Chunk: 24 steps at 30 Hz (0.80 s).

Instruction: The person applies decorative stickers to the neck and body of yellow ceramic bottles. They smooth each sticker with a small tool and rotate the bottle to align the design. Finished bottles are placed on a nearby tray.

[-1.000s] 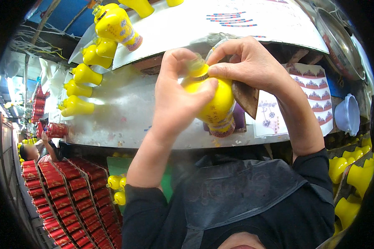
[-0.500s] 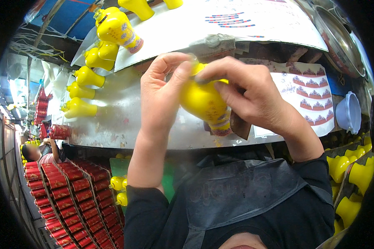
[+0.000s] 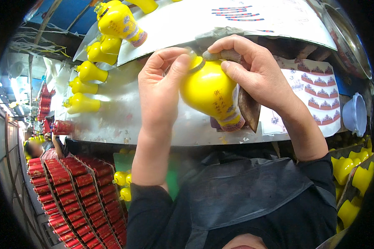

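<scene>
A yellow vase-shaped bottle [image 3: 210, 92] with dark lettering and a patterned band round its foot lies tilted before me, its neck toward the upper left. My left hand [image 3: 162, 79] pinches the clear neck between thumb and fingers. A dark curved strip [image 3: 196, 66] sits round the base of the neck. My right hand [image 3: 253, 68] is at the bottle's far shoulder, its thumb and a finger in a grey ribbed cover [image 3: 224, 55] pressing on the yellow surface. Beneath the bottle's foot is a brown wedge-like support [image 3: 248, 108], partly hidden by my right hand.
More yellow bottles [image 3: 84, 103] line the table's left side; a decorated one [image 3: 119, 23] lies on the white board [image 3: 170, 25] with thin dark strips [image 3: 239, 14]. Printed sticker sheet [image 3: 320, 95], blue basin [image 3: 354, 114] at right. Stacked red cylinders [image 3: 75, 195] and a person [image 3: 45, 147] at left.
The bottle has turned so that its lettering and the dark neck strip show more. My right fingers have shifted up from across the neck to the far shoulder; my left hand keeps its hold.
</scene>
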{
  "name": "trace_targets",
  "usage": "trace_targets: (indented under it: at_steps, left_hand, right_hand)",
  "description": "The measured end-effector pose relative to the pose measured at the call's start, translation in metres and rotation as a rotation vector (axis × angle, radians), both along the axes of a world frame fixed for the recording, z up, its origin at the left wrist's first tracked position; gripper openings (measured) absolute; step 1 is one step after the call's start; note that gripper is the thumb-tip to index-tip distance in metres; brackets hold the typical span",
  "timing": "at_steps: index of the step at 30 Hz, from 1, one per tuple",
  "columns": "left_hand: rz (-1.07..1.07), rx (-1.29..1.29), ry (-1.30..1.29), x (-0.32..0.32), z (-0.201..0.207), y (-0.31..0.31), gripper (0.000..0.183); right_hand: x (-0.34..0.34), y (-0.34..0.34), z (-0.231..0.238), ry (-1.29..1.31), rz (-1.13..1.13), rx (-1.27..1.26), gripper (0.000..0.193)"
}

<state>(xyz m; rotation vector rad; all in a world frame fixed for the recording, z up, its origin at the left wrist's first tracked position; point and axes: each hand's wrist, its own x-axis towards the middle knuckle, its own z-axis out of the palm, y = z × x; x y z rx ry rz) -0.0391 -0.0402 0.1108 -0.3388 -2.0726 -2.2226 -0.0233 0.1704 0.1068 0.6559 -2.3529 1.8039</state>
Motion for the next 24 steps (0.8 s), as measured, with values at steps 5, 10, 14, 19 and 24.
trace_targets:
  at_steps: [5,10,14,19,24]
  left_hand:
    - [0.030,0.070,-0.029,-0.008,-0.006,-0.004,0.017]
    - [0.034,0.125,-0.026,-0.014,-0.011,-0.004,0.017]
    - [0.050,0.108,-0.023,-0.013,-0.012,-0.006,0.017]
    - [0.042,0.124,-0.011,-0.013,-0.014,-0.005,0.016]
    - [0.018,0.067,0.002,-0.010,-0.013,-0.003,0.017]
  right_hand:
    - [-0.008,-0.007,-0.012,-0.045,-0.015,-0.053,0.031]
    - [-0.014,-0.005,-0.019,-0.103,-0.023,-0.076,0.031]
    - [-0.017,-0.004,-0.023,-0.109,-0.046,-0.047,0.031]
    - [-0.018,-0.005,-0.028,-0.089,-0.055,-0.165,0.026]
    - [-0.017,0.003,-0.024,-0.124,0.022,-0.124,0.027]
